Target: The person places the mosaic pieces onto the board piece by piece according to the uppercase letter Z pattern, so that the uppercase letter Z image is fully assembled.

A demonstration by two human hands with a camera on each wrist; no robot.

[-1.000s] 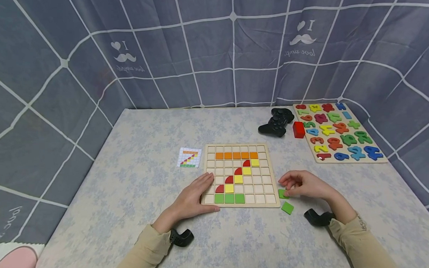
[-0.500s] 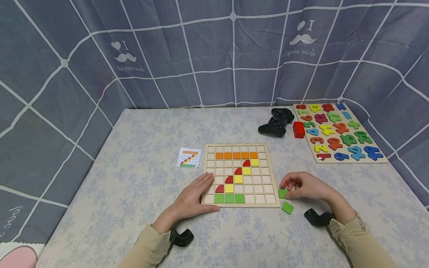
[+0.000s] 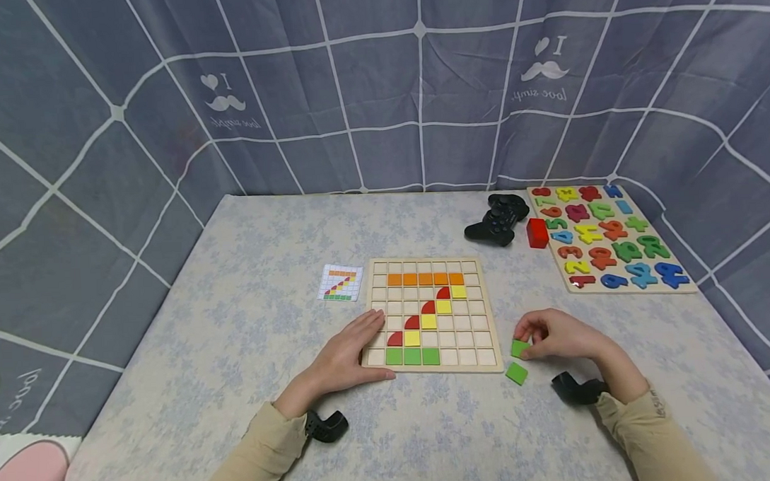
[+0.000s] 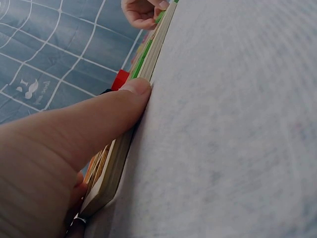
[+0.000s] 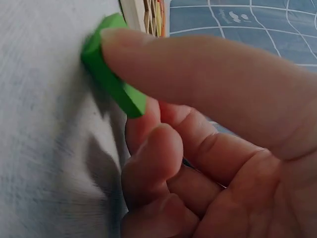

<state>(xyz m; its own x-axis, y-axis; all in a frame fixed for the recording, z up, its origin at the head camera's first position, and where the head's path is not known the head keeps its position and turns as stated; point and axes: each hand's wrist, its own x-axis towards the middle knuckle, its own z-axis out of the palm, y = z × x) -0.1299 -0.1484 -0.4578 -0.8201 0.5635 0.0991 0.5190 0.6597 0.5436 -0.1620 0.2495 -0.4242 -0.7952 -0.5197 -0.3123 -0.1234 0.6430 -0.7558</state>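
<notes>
A wooden grid board [image 3: 479,287] lies mid-table, bearing orange, yellow, red and green tiles. My left hand [image 3: 343,354] rests at its lower left corner. The fingers lie along the left side, and the thumb [image 4: 106,116] touches the front edge. To the right of the board, my right hand [image 3: 557,335] pinches a green square tile [image 3: 519,348]. In the right wrist view the thumb lies over that tile [image 5: 111,74], which is tilted against the tabletop; the fingertip contact behind it is partly hidden. A second green tile [image 3: 516,373] lies loose just in front.
A pattern card [image 3: 340,282] lies left of the board. Farther back are a black game controller [image 3: 497,221], a red block [image 3: 537,233] and a number puzzle board [image 3: 604,243]. A tiled-print curtain [image 3: 380,92] stands behind the table.
My right hand has shifted slightly right, away from the board, and the green tile under its fingers has moved with it. My left hand stays in place.
</notes>
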